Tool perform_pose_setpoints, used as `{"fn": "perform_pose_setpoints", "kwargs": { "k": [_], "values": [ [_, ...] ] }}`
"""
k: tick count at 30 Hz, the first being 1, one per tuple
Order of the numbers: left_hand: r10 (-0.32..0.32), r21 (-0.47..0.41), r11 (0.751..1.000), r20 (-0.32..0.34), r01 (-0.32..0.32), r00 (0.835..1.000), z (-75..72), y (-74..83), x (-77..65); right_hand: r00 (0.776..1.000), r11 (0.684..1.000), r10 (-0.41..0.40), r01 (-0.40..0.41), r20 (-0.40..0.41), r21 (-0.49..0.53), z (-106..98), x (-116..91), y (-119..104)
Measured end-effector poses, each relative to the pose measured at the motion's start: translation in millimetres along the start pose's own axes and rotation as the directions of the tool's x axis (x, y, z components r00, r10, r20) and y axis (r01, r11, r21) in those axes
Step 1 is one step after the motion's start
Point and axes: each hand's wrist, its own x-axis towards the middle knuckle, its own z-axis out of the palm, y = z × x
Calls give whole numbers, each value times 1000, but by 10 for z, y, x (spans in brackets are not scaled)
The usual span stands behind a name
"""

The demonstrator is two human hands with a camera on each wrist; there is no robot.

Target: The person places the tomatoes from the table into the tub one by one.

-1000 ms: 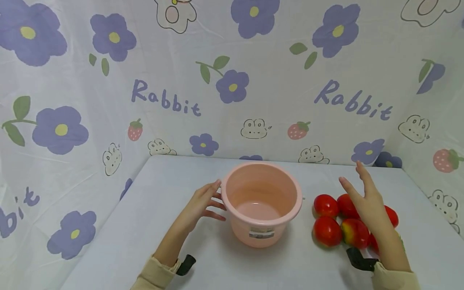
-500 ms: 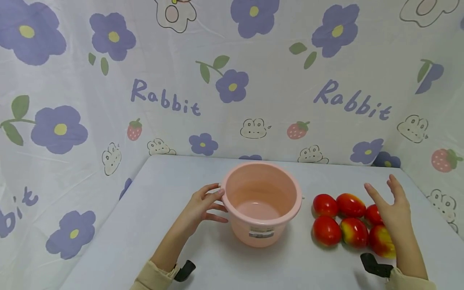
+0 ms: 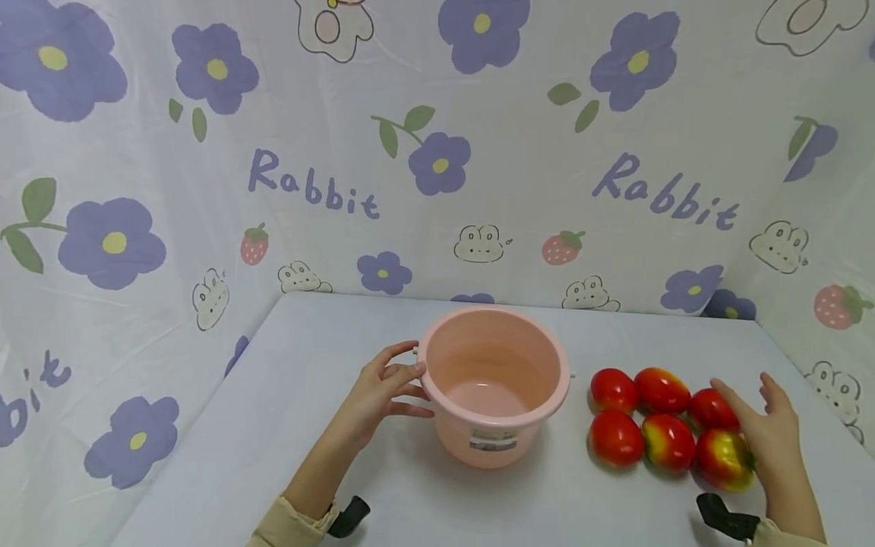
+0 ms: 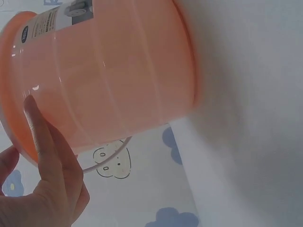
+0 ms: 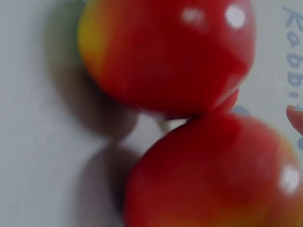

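Observation:
A pink plastic bucket (image 3: 488, 441) stands upright on the table. At its left side, my left hand (image 3: 383, 387) holds the rim, thumb tip at the edge and fingers against the outer wall; the left wrist view shows a finger (image 4: 42, 142) lying below the rim. Right of the bucket sit several glossy fruits in two rows, red ones (image 3: 617, 438) and red-yellow ones (image 3: 668, 441). My right hand (image 3: 772, 433) is spread beside the rightmost red-yellow fruit (image 3: 723, 460), holding nothing. Two fruits (image 5: 175, 52) fill the right wrist view, a fingertip (image 5: 296, 118) at its edge.
The white table (image 3: 328, 327) reaches back to a cloth (image 3: 437, 91) printed with flowers, rabbits and strawberries. The cloth also hangs along the left and right. A thin handle (image 4: 113, 156) hangs behind the bucket. Black wrist mounts (image 3: 724, 520) stick out near both sleeves.
My right hand has moved right and down from above the fruits to their right side, uncovering the right-hand fruits. My left thumb has come up to the bucket's rim; the bucket stays put.

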Motion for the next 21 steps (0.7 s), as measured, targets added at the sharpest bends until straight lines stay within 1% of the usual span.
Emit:
{"fn": "perform_pose_setpoints", "kwargs": {
  "k": [4,6,12,15,21],
  "values": [
    [8,-16,1000,8,-7,1000,3,7,-6,998,998,59,-59,38,-1,1,53,88],
    [8,-22,1000,11,-7,1000,2,4,-6,996,997,71,-71,54,-6,6,69,119],
    [10,-41,999,12,-10,1000,7,-11,-5,993,997,73,-73,94,-8,12,105,164],
    [13,-48,999,15,-13,1000,10,-10,-4,991,997,71,-69,112,-25,14,115,162],
    [13,-61,998,32,-11,999,8,-17,2,988,996,85,-79,129,-47,22,117,149]
  ]
}}
